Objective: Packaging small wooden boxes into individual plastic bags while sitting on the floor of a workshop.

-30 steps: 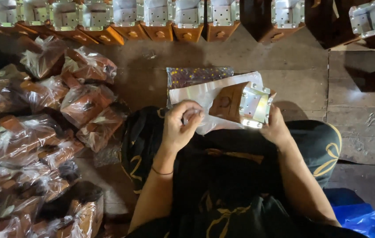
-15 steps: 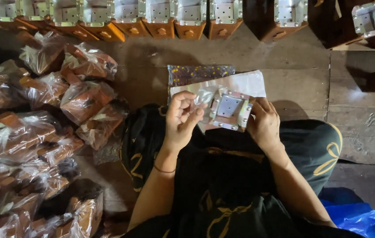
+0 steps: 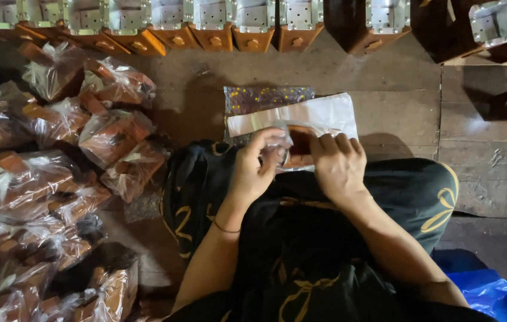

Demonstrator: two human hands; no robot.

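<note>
The left hand (image 3: 257, 168) is curling, pinching the clear bag (image 3: 301, 118) edge. The right hand (image 3: 338, 165) is lying palm-down, fingers clasping the wooden box (image 3: 300, 145) in the bag

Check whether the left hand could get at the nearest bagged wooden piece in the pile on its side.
Probably yes: the left hand is at the clear bag, and the nearest bagged piece lies just beyond the knee with nothing standing between.

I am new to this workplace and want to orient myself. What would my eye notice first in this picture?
In the middle, the left hand and right hand hold a brown wooden piece at a clear plastic bag over the lap. On the left lies a heap of bagged brown pieces; along the top runs a row of metal-capped wooden blocks.
</note>
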